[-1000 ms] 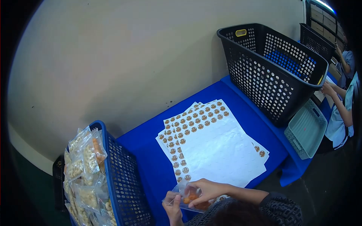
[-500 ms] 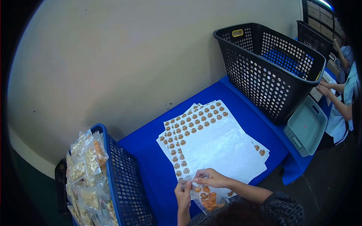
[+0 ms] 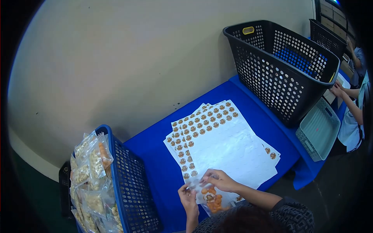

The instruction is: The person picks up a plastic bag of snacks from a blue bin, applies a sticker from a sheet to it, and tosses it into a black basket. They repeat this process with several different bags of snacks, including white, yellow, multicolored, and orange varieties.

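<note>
A clear plastic bag of orange snacks point(image 3: 216, 204) with a round brown-and-white sticker on its front hangs at the bottom centre. My left hand point(image 3: 188, 199) pinches the bag's top corner. Beside it, my right hand point(image 3: 220, 181) is closed on the upper edge of the same bag, knuckles up. Partly under the bag and my hands lie stacked white sticker sheets point(image 3: 229, 149). Rows of round brown stickers remain along the top and left of the uppermost sheet, and the rest of it is bare backing.
To my left stands a blue basket point(image 3: 132, 182) heaped with clear snack bags point(image 3: 93, 171). A large black perforated basket point(image 3: 268, 81) and a grey-green tray point(image 3: 316, 132) are at the right of the blue tablecloth point(image 3: 157, 171). Another person's hands point(image 3: 340, 91) show at far right.
Both hands still grip the bag's top. My right hand has lifted slightly, and the camera view has shifted a little.
</note>
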A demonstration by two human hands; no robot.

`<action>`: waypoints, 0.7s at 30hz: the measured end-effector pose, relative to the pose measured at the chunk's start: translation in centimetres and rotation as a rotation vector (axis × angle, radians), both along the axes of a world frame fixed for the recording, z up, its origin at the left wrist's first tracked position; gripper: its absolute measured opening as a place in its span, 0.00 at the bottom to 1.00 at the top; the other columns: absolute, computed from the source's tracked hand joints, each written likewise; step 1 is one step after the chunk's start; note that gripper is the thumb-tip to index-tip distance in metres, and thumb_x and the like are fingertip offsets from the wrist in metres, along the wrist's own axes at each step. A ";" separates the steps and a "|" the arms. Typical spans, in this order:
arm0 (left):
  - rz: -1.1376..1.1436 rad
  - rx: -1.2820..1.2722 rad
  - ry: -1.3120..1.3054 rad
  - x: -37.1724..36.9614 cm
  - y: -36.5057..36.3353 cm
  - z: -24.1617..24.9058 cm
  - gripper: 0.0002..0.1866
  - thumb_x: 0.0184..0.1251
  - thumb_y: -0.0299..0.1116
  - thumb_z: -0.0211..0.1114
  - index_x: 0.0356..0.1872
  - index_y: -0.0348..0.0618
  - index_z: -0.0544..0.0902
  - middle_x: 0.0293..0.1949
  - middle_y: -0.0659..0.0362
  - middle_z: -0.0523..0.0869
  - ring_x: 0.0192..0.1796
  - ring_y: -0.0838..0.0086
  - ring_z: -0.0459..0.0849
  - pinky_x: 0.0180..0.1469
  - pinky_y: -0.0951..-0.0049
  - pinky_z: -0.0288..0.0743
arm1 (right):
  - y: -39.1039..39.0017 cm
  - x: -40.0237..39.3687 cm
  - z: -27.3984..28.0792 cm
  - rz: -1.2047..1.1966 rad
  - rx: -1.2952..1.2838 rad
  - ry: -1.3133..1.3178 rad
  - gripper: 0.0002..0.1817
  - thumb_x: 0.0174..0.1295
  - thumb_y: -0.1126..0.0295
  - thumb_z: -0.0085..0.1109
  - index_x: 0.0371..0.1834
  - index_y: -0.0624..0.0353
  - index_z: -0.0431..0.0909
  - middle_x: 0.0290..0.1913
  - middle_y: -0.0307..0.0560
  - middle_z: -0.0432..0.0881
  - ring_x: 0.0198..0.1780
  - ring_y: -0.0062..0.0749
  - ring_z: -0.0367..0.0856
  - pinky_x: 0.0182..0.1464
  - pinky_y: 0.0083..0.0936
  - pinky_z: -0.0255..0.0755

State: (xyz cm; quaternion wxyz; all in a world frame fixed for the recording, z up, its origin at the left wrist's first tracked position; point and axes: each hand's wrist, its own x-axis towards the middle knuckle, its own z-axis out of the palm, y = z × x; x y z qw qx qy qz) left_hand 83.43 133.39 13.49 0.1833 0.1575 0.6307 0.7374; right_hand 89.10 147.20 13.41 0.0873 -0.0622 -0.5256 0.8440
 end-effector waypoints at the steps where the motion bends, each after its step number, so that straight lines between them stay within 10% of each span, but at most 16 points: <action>1: 0.054 -0.014 0.084 0.2 0.1 0.3 0.19 0.53 0.34 0.57 0.44 0.35 0.67 0.46 0.53 0.69 0.46 0.76 0.68 0.39 0.80 0.64 | 0.0 -0.2 0.0 -0.058 -0.012 -0.024 0.11 0.59 0.68 0.42 0.39 0.65 0.69 0.36 0.46 0.73 0.39 0.23 0.72 0.41 0.18 0.68; 10: -0.162 -0.172 0.513 0.1 -0.3 1.1 0.37 0.49 0.43 0.61 0.55 0.32 0.55 0.54 0.51 0.56 0.57 0.64 0.59 0.54 0.67 0.58 | -2.8 -0.3 0.7 -0.015 0.465 0.301 0.22 0.61 0.59 0.33 0.55 0.60 0.60 0.50 0.51 0.57 0.48 0.34 0.64 0.50 0.25 0.61; 15: 0.082 0.015 0.076 0.5 0.0 1.8 0.05 0.56 0.25 0.54 0.26 0.35 0.68 0.30 0.58 0.71 0.40 0.72 0.75 0.39 0.81 0.70 | -2.8 0.1 1.6 -0.292 0.475 0.085 0.17 0.50 0.67 0.53 0.43 0.59 0.63 0.46 0.50 0.54 0.49 0.33 0.56 0.46 0.23 0.57; 19: 0.008 -0.088 0.171 -0.5 -1.4 0.1 0.06 0.54 0.25 0.56 0.22 0.37 0.68 0.24 0.61 0.70 0.37 0.76 0.75 0.38 0.82 0.70 | -2.0 -0.3 0.2 -0.425 0.628 0.103 0.15 0.50 0.67 0.54 0.41 0.58 0.68 0.41 0.48 0.62 0.46 0.30 0.61 0.43 0.23 0.59; 21: -0.069 -0.008 0.047 -0.5 -1.2 0.5 0.08 0.53 0.25 0.58 0.20 0.38 0.69 0.22 0.61 0.72 0.33 0.80 0.74 0.34 0.84 0.68 | -1.1 -0.1 -0.1 0.036 0.530 0.117 0.11 0.49 0.68 0.55 0.35 0.58 0.74 0.32 0.44 0.71 0.39 0.26 0.67 0.40 0.22 0.61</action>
